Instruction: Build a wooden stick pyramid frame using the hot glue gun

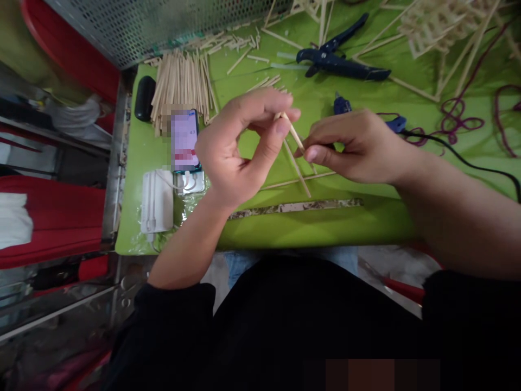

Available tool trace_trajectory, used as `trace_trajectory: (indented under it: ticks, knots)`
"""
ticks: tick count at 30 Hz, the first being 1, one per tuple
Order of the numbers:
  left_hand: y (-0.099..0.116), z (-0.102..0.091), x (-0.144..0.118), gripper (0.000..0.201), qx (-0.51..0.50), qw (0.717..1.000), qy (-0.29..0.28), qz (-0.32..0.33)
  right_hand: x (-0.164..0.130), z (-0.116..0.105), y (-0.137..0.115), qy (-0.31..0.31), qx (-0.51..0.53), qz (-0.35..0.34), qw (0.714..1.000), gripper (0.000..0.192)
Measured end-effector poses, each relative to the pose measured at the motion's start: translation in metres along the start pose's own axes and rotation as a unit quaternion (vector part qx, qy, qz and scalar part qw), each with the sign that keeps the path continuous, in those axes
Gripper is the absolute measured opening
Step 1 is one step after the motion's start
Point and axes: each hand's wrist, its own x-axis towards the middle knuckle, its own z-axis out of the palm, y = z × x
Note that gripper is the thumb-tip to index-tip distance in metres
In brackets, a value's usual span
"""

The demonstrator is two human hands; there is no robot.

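Left hand (240, 149) sat at frame centre, thumb and forefinger pinched on the upper end of a thin wooden stick (293, 133), the other fingers curled loosely above it. Right hand (358, 146) was just right of centre, thumb and forefinger pressed together on the lower end of the same stick, remaining fingers folded under. Stick ran slanted between the two hands, held above the green table (325, 228). Whether it was one stick or two held together, could not tell.

Below the hands, more loose sticks (299, 179) lay crossed on the table, and a long flat mottled strip (295, 207) lay along the near edge. Behind the right hand a blue glue gun (342, 104) showed partly, its black cable (464, 160) running off to the right edge. Upper centre: dark blue cutter pliers (340, 60) lay on the table. Upper left of the table: a bundle of sticks (181, 84), with a black case (144, 98) just beside it on the left. A phone (184, 140) with lit screen lay left of the left hand, touching the bundle's near end; a white power bank (157, 201) sat below it, near the table's left edge. Upper right: stick-built frame structures (439, 27) and purple cord (459, 117) tangled on the table. Perforated metal panel (163, 21) stood at upper left. Red chair (49, 222) at far left.
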Motion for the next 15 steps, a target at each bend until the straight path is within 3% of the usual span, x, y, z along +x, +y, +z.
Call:
trace_trajectory:
  ticks: [2, 5, 7, 11, 15]
  knots:
    - [0.004, -0.002, 0.001, 0.04, 0.003, 1.0, 0.017, 0.004, -0.002, -0.008, -0.002, 0.008, -0.033, 0.02, 0.999, 0.03]
    - [0.002, -0.001, 0.003, 0.028, -0.046, 0.993, 0.108, -0.013, -0.005, -0.021, -0.008, -0.001, -0.078, 0.074, 0.994, 0.029]
    - [-0.008, 0.001, 0.006, 0.023, -0.115, 0.981, 0.159, 0.0, -0.006, -0.023, -0.009, -0.025, -0.102, 0.096, 0.99, 0.028]
    - [-0.031, 0.003, 0.011, 0.033, -0.202, 0.954, 0.205, 0.081, -0.004, -0.009, -0.001, -0.112, -0.112, 0.112, 0.981, 0.033]
    - [-0.026, 0.0, 0.01, 0.028, -0.192, 0.949, 0.247, 0.049, -0.004, -0.01, 0.013, -0.164, -0.109, 0.114, 0.974, 0.023]
